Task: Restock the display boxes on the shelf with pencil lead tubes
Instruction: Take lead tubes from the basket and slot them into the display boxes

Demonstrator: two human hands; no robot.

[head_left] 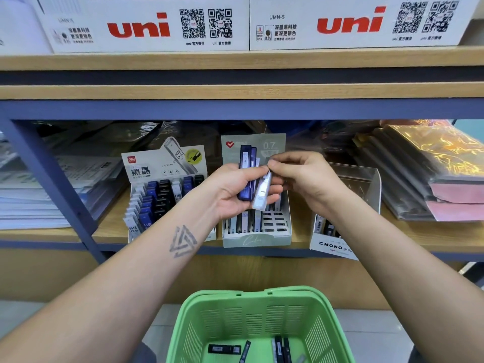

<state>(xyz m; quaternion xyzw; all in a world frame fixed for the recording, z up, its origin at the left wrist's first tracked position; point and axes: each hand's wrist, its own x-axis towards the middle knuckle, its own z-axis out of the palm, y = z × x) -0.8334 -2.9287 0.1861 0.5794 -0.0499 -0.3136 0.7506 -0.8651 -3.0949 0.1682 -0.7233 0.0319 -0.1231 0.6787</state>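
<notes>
Green slotted basket; dark blue tubes, white tube; pale green display box.

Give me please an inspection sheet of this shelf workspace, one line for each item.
Surface: wooden shelf, three display boxes in a row.
Job's things: left box nearly full; middle box with free slots on its right; MONO box holds few tubes; spare tubes in green basket below.
Clutter: paper stacks left, wrapped packs right.
Grippers: left hand holds blue tubes; right hand pinches the top of a white tube.
Cables: nothing seen.
Surroundings: uni cartons on the upper shelf.
</notes>
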